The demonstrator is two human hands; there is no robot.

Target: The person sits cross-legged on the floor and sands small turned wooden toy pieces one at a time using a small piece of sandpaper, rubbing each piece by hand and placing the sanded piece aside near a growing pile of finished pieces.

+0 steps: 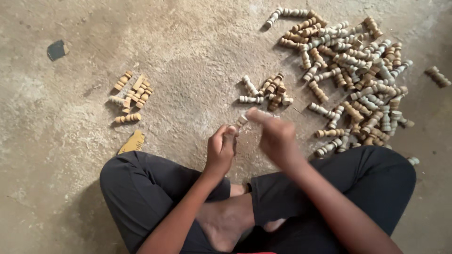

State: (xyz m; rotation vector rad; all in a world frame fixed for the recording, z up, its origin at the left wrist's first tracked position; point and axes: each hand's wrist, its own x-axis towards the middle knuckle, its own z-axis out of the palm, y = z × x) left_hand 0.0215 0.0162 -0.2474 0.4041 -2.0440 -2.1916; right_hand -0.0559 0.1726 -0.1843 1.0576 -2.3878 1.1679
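I sit cross-legged on a concrete floor. My left hand [220,149] is closed around a small turned wooden piece [241,121] whose pale end sticks out above the fingers. My right hand [277,136] is blurred with motion and its fingers close on a pale strip [259,114] at the tip of that piece. Just beyond my hands lies a small cluster of turned wooden pieces [268,90].
A large heap of turned wooden pieces [355,80] spreads at the right. A smaller group [132,96] lies at the left, with a yellow scrap [133,142] near my left knee and a dark shard [57,49] farther left. One piece [438,76] lies apart at far right.
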